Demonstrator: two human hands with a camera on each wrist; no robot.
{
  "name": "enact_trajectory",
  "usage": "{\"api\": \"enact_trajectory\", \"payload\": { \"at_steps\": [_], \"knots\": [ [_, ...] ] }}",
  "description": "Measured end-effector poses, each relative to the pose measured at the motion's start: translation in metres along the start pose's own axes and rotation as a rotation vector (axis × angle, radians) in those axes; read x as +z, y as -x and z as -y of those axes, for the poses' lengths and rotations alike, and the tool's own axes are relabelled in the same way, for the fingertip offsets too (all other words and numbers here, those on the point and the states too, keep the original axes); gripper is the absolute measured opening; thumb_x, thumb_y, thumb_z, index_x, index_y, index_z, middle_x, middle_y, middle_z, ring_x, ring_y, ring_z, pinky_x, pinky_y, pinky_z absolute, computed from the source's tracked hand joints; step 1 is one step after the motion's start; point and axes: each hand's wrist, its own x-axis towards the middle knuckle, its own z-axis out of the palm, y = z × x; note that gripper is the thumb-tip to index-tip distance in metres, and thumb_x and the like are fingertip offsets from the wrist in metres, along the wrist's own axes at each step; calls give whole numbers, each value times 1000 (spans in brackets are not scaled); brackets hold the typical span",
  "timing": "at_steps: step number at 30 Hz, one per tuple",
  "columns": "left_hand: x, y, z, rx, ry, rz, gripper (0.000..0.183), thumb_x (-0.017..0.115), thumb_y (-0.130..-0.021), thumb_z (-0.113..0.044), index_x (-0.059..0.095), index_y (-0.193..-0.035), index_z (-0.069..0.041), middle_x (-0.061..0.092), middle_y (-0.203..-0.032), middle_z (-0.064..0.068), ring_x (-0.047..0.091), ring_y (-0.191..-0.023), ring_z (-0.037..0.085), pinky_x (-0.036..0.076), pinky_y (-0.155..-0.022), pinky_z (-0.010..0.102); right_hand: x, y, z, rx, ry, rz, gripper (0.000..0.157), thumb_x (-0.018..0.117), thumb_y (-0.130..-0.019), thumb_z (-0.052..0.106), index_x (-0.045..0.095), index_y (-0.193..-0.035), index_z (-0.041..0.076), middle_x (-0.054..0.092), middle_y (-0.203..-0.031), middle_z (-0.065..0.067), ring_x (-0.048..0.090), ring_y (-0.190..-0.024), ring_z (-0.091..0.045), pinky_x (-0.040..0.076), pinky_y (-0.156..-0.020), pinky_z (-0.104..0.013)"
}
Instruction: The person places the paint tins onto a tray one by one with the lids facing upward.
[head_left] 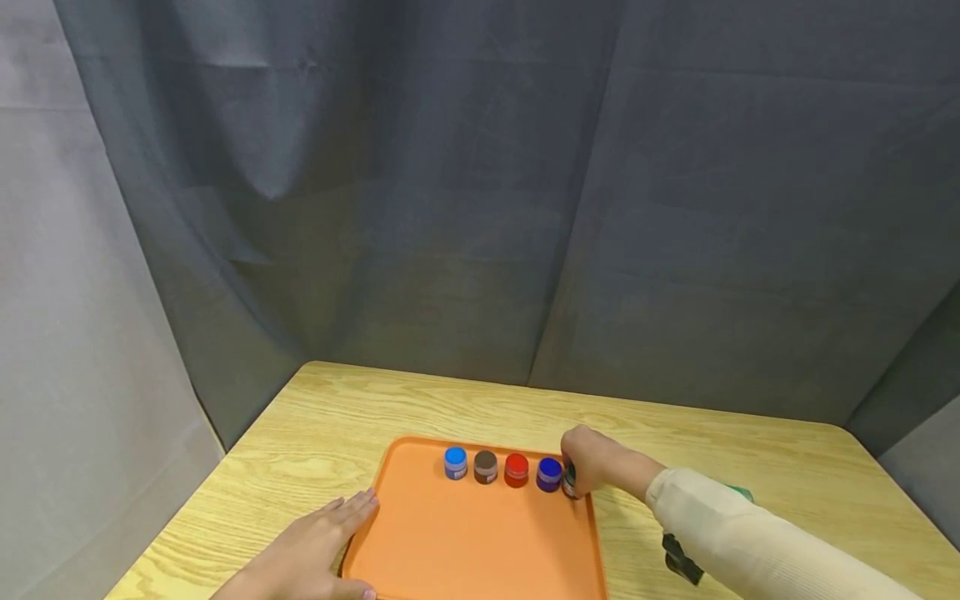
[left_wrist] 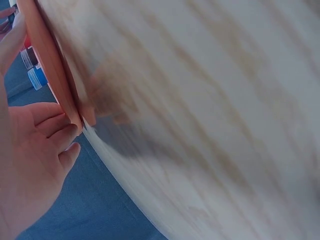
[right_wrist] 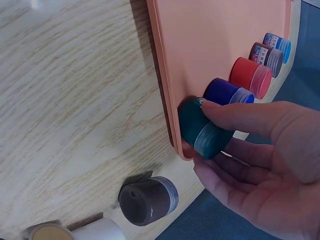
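My right hand (head_left: pixel 596 460) grips a dark green paint jar (right_wrist: pixel 202 127) at the back right corner of the orange tray (head_left: pixel 472 542). In the right wrist view the thumb lies on one side of the jar and the fingers on the other. Left of it along the tray's back edge stand a dark blue jar (head_left: pixel 549 475), a red jar (head_left: pixel 516 471), a brown jar (head_left: pixel 485 467) and a light blue jar (head_left: pixel 455 463). My left hand (head_left: pixel 307 550) rests at the tray's left edge, its fingers extended and touching the rim (left_wrist: pixel 55 65).
On the wooden table (head_left: pixel 337 425), right of the tray, stand a dark brown jar (right_wrist: pixel 145 201), a white one (right_wrist: pixel 102 231) and a tan-topped one (right_wrist: pixel 50 233). A green item (head_left: pixel 742 492) and a black item (head_left: pixel 681 560) show beside the right sleeve. Grey curtains (head_left: pixel 450 208) hang behind the table.
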Motion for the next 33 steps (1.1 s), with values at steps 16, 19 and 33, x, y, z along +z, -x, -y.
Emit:
{"api": "enact_trajectory", "payload": {
  "at_steps": [16, 19, 33],
  "knots": [
    [1, -1, 0, 14, 28, -10, 97, 56, -81, -71, 43, -143, 2, 45, -148, 19, 49, -133, 33, 45, -103, 53, 3, -1, 0, 39, -14, 10, 34, 78, -64, 4, 47, -55, 10, 36, -53, 6, 31, -50, -9, 23, -47, -20],
    [0, -1, -1, 13, 27, -8, 97, 55, -81, -72, 43, -142, 2, 45, -148, 19, 49, -133, 33, 45, -103, 53, 2, -1, 2, 31, 0, 6, 35, 78, -64, 4, 44, -54, 11, 34, -53, 6, 29, -50, -9, 22, -47, -20],
    [1, -1, 0, 8, 36, -13, 96, 57, -80, -71, 43, -143, 1, 45, -148, 19, 49, -133, 33, 45, -102, 53, 4, -1, 0, 67, -17, 25, 28, 85, -60, 7, 57, -61, 5, 47, -57, 4, 40, -53, -10, 34, -47, -21]
  ]
}}
